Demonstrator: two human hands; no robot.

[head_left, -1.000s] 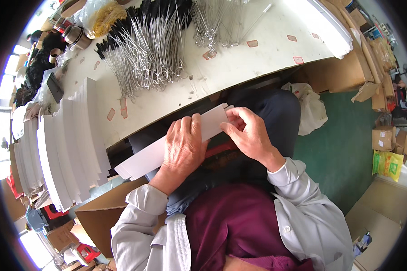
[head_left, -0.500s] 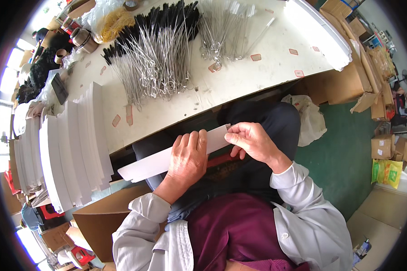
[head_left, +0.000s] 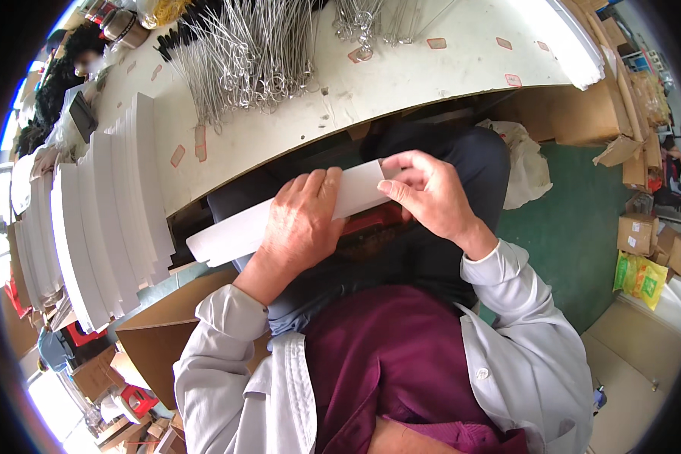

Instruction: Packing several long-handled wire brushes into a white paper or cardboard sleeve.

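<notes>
A long, narrow, flat white paper box (head_left: 234, 233) lies slantwise above my lap, its right end higher than its left. My left hand (head_left: 301, 219) is closed over its middle, fingers across the top face. At the right end is my right hand (head_left: 435, 198), thumb and forefinger apart beside the edge, the other fingers curled behind. Whether its fingertips touch the box I cannot tell. Beyond, on the white table (head_left: 280, 155), lies a big heap of wire-handled brushes (head_left: 257, 64) with looped ends and black bristles.
Stacks of similar white boxes (head_left: 102, 219) stand at the left, and more white pieces (head_left: 571, 45) lie at the table's right end. An open cardboard box (head_left: 178, 310) is by my left arm. A white plastic bag (head_left: 526, 170) sits on the green floor (head_left: 564, 234).
The view has tilted, so the table sits higher in the picture. My right thumb and forefinger, earlier close together at the box's end, are now spread apart. My left hand keeps its hold.
</notes>
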